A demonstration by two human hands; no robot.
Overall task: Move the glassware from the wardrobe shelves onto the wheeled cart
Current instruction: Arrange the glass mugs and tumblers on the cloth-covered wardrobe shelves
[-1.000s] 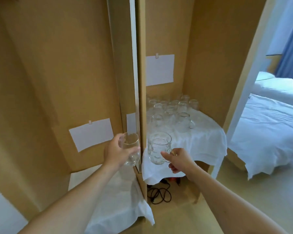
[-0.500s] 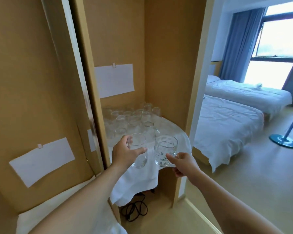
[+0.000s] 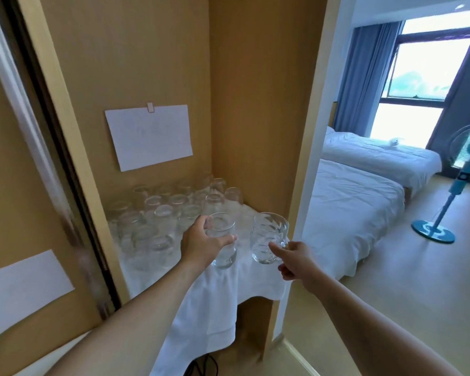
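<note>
Left hand (image 3: 202, 244) wrapped around a plain clear drinking glass (image 3: 223, 244), thumb across the front, fingers curled behind. The glass is upright, held in front of the shelf's front edge.

Right hand (image 3: 293, 257) grips a clear glass mug with a swirled, ribbed body (image 3: 267, 237) by its handle — fingers curled round the handle on the mug's right side. Mug upright, just beside the plain glass; whether the two touch cannot be told. Both sit above the front of the white cloth (image 3: 209, 302) that covers the shelf and drapes over its edge.

Behind the hands, a cluster of clear glasses (image 3: 171, 210) stands on the cloth-covered shelf, filling the back and left of the compartment inside the tan wooden wardrobe (image 3: 255, 104). Exact count cannot be told — they overlap and blur.

A white paper sheet (image 3: 149, 137) is clipped to the back panel above the glasses. A second white sheet (image 3: 22, 294) hangs on the panel at far left. Dark cable (image 3: 201, 365) on the floor under the shelf.

Through the opening to the right: two beds with white bedding (image 3: 358, 196), a blue standing fan (image 3: 445, 204), blue curtains (image 3: 369, 77) beside a bright window (image 3: 432, 69).
</note>
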